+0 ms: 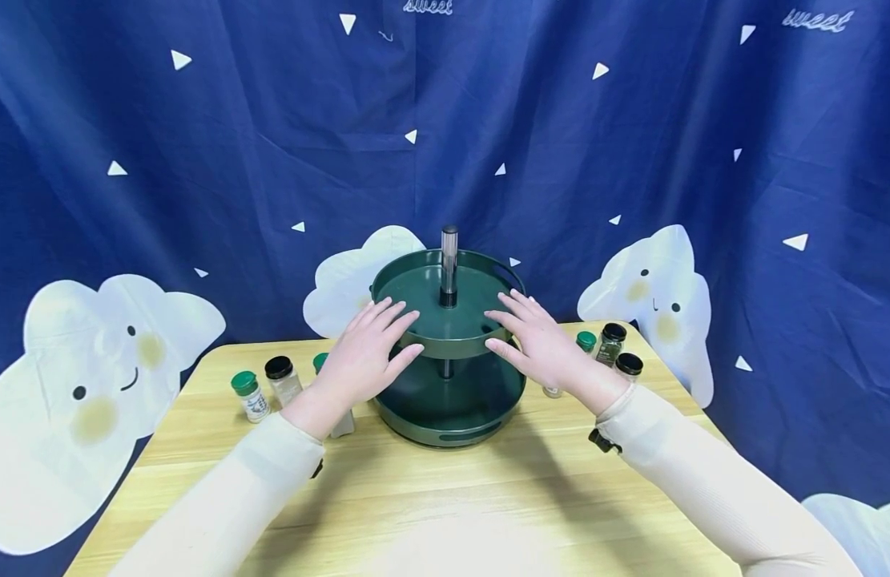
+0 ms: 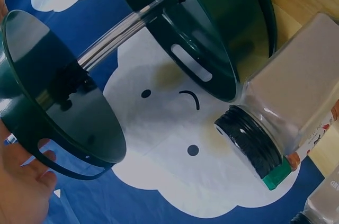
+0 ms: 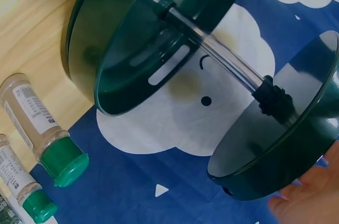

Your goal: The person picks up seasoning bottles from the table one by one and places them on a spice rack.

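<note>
A dark green two-tier round rack stands on the table, its upper tray (image 1: 445, 348) above a wider-looking lower tray (image 1: 452, 437), joined by a clear central post (image 1: 449, 264). My left hand (image 1: 360, 357) is at the left side of the upper tray, fingers extended over its rim. On the opposite side, my right hand (image 1: 544, 343) reaches to the rim with spread fingers. In the left wrist view, fingertips (image 2: 45, 166) show by the tray's handle slot. The right wrist view has fingers (image 3: 296, 195) right at the tray's outer wall. Neither hand grips a jar.
Left of the rack are a green-capped spice jar (image 1: 251, 398), a black-lidded jar (image 1: 283, 381) and others partly behind the left hand. To the right stand a green-capped jar (image 1: 585, 342) and black-lidded jars (image 1: 612, 344). A blue cloud-patterned curtain (image 1: 488, 104) hangs behind the table (image 1: 416, 513).
</note>
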The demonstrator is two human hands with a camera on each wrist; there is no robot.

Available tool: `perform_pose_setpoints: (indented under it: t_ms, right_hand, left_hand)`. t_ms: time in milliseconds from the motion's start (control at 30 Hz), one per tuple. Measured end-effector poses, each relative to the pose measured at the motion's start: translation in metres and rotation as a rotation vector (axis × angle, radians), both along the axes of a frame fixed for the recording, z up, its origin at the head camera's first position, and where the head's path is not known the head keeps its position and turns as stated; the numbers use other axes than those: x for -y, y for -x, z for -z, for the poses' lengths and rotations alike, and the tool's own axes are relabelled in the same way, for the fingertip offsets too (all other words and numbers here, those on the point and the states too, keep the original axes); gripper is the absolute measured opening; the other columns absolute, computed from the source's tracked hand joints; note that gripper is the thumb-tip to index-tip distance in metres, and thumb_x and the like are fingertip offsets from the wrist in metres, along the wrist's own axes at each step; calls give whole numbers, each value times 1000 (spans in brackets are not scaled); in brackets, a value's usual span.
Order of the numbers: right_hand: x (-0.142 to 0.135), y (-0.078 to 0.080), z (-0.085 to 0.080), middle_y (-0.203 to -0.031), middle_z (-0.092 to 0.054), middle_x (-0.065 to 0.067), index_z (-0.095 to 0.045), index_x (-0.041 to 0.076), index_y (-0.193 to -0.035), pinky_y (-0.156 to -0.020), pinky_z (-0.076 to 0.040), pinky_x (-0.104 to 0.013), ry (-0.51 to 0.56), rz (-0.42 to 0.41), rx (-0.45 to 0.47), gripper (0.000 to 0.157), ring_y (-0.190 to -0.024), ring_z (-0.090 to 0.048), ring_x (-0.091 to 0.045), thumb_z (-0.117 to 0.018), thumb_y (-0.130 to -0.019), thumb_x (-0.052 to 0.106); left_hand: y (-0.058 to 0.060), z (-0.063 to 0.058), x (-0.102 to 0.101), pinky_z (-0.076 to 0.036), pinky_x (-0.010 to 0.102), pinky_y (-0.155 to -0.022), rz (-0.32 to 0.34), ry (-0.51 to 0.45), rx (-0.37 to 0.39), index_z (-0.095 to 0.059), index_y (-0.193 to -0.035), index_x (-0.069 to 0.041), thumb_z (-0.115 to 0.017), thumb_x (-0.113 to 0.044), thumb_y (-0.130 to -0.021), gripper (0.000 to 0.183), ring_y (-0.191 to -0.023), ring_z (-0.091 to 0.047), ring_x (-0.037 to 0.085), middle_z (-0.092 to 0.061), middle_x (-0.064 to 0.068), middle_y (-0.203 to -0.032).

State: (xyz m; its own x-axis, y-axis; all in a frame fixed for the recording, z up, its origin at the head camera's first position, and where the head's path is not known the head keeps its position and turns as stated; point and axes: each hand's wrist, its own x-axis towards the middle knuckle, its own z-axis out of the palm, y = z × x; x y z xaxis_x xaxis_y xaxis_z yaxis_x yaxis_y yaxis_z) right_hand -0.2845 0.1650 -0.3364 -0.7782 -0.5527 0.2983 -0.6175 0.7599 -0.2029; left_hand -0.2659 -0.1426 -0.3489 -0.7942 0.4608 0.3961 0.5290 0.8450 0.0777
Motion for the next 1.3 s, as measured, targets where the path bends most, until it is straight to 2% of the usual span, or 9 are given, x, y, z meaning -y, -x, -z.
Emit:
perform_pose_setpoints:
  t_ms: [267, 700, 967, 1300]
  right_hand:
    - [3, 0, 0, -160, -32, -16, -52, 10, -146, -124, -12, -50, 20, -7, 5, 57, -152, -16, -31, -49, -103, 48]
    - [4, 0, 3, -159, -36, -13, -52, 11, -146, -124, -11, -49, 21, 7, -5, 58, -152, -20, -30, -49, -103, 50]
    - [2, -2, 1, -156, -41, -13, -55, 11, -144, -122, -19, -51, 55, -2, -13, 55, -151, -23, -29, -51, -103, 47]
    - [1, -5, 0, -154, -44, -11, -57, 12, -142, -120, -27, -51, 69, 13, 0, 51, -150, -26, -28, -55, -102, 44]
  left_hand:
    - [3, 2, -1, -19, 46, -123, 15, -20, -28, -53, -146, -14, -48, -51, -103, 57, -145, -35, 30, -48, 11, -151]
    - [3, 3, -3, -23, 45, -122, 29, -21, -86, -57, -143, -14, -51, -45, -103, 51, -140, -43, 29, -54, 8, -146]
    - [3, 4, -3, -26, 45, -121, 44, -44, -133, -59, -141, -14, -54, -43, -102, 49, -138, -47, 26, -57, 8, -144]
    - [2, 5, -4, -26, 44, -121, 34, -75, -108, -61, -139, -15, -55, -44, -102, 48, -138, -47, 25, -59, 6, -142]
